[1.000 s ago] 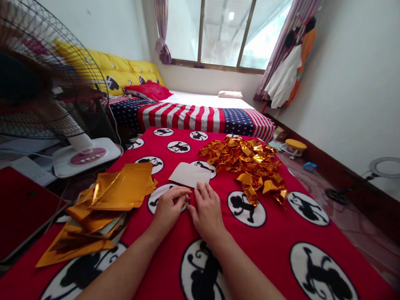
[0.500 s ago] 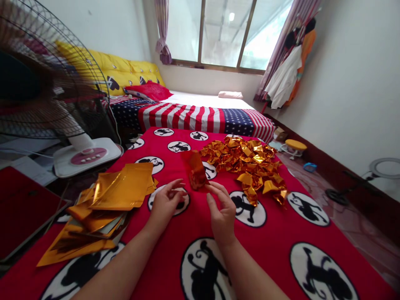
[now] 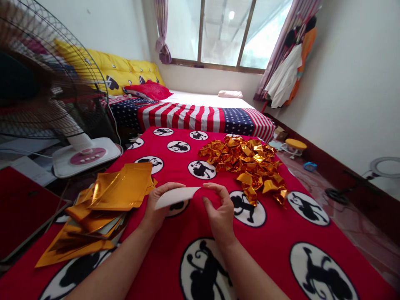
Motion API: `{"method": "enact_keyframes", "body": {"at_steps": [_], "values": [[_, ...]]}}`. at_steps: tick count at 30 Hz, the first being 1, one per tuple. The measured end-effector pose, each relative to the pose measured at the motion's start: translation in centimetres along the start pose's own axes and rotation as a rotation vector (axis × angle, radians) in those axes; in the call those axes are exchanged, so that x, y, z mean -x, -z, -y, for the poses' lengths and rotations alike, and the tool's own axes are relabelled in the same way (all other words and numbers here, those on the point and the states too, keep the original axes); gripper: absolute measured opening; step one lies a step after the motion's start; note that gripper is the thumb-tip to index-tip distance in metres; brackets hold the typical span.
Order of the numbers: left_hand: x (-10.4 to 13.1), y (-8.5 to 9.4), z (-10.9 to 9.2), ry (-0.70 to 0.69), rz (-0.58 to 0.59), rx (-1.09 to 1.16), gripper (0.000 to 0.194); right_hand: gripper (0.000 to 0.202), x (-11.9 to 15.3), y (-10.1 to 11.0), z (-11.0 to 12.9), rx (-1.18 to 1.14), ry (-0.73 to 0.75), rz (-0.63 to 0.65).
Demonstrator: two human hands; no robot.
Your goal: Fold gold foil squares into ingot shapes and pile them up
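Note:
A thin sheet of foil paper (image 3: 178, 194) is held up between my hands, curved, with its white side facing me. My left hand (image 3: 158, 208) grips its left end, the thumb hidden behind the paper. At the other end my right hand (image 3: 221, 210) has its fingers curled over the sheet's edge. Left of my hands lies a loose stack of gold foil sheets (image 3: 121, 187) on the red cloth (image 3: 265, 258). Beyond my right hand spreads a heap of folded gold foil pieces (image 3: 243, 156).
A running fan (image 3: 86, 154) stands at the left, beside a dark red board (image 3: 28, 208). Behind the cloth-covered table is a bed with a striped, starred cover (image 3: 181, 116). On the floor at right are a yellow stool (image 3: 296, 144) and a ring-light stand (image 3: 371, 175).
The sheet was a blurred, reddish piece hanging from my right hand. Now it is turned white side toward me, and my left hand has taken hold of its left end.

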State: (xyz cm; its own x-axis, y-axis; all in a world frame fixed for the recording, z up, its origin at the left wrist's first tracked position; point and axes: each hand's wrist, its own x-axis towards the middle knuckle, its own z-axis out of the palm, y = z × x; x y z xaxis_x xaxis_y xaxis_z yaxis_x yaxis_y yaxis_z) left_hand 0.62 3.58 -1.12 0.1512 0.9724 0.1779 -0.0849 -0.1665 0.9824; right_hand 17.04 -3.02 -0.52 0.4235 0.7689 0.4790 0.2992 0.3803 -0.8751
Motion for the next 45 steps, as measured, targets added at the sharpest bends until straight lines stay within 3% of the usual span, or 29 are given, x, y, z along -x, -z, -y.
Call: {"method": "enact_keyframes", "body": {"at_steps": [3, 5, 10, 14, 22, 30, 32, 36, 38, 42, 45], "values": [[0.0, 0.0, -0.4, -0.215, -0.011, -0.107, 0.021, 0.046, 0.1, 0.1, 0.0, 0.099, 0.088, 0.007], [0.0, 0.0, -0.5, -0.26, -0.011, -0.16, 0.02, 0.047, 0.1, 0.1, -0.2, 0.115, 0.131, 0.063], [-0.2, -0.1, -0.2, -0.252, 0.072, -0.269, 0.025, 0.039, 0.0, 0.1, -0.9, 0.07, 0.052, 0.116], [-0.2, -0.1, 0.0, -0.218, 0.079, -0.286, 0.013, 0.02, -0.2, 0.1, -1.2, -0.009, -0.068, 0.103], [0.3, -0.7, -0.6, -0.072, 0.028, -0.127, 0.022, 0.023, -0.5, -0.2, -2.3, -0.107, -0.249, 0.129], [0.4, -0.9, 0.0, -0.189, -0.005, -0.254, 0.014, 0.017, -0.6, -0.2, -1.3, -0.392, -0.364, 0.138], [0.4, -1.2, 0.1, -0.175, -0.024, -0.172, 0.022, 0.015, -0.5, -0.3, -1.1, -0.407, -0.389, 0.107], [0.0, -1.5, 0.6, -0.054, -0.048, 0.116, 0.076, 0.015, -0.4, -0.5, -1.3, -0.451, -0.422, 0.092], [-0.2, -1.4, 0.9, -0.008, -0.045, 0.198, 0.094, 0.02, -0.4, -0.6, -1.4, -0.472, -0.431, 0.074], [-0.4, -1.1, 1.1, 0.08, 0.025, 0.253, 0.101, 0.042, -0.6, -0.6, -1.6, -0.529, -0.479, 0.03], [-0.3, -1.2, 0.9, 0.116, 0.05, 0.233, 0.093, 0.032, -0.8, -0.5, -1.4, -0.51, -0.474, 0.079]]}}
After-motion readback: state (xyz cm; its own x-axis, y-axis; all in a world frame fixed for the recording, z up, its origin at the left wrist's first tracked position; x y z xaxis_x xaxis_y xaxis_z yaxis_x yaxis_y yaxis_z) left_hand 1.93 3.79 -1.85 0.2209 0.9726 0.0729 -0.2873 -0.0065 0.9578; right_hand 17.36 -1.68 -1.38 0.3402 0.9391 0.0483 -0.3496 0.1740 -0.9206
